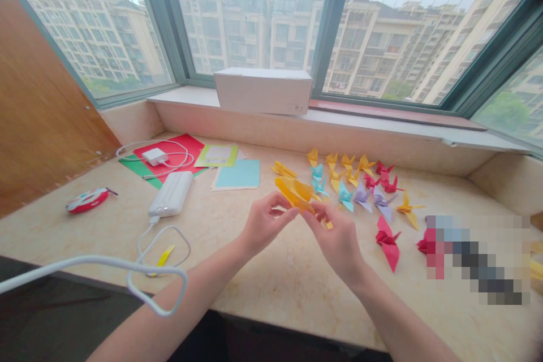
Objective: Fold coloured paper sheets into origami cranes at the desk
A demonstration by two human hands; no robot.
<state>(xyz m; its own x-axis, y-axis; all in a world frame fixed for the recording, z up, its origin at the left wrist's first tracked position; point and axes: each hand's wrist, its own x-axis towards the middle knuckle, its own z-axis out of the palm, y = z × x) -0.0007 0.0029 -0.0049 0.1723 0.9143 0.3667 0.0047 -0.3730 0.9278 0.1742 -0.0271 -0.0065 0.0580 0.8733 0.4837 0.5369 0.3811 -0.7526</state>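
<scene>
A partly folded yellow-orange origami piece (pixel 294 191) is held above the stone counter (pixel 271 277), pinched from both sides. My left hand (pixel 263 222) grips its left part with thumb and fingers closed. Closed as well, my right hand (pixel 337 237) pinches its right end. Just behind the hands lie several finished paper cranes (pixel 354 184) in yellow, blue, purple and red, and a larger red crane (pixel 388 241) rests to the right of my right hand.
A white power bank (pixel 172 194) with a looping white cable (pixel 156 268) lies at left, beside sheets of coloured paper (pixel 235 174), a white charger (pixel 155 156) and a red-white object (pixel 87 200). A white box (pixel 263 90) stands on the window sill. A blurred patch covers the right.
</scene>
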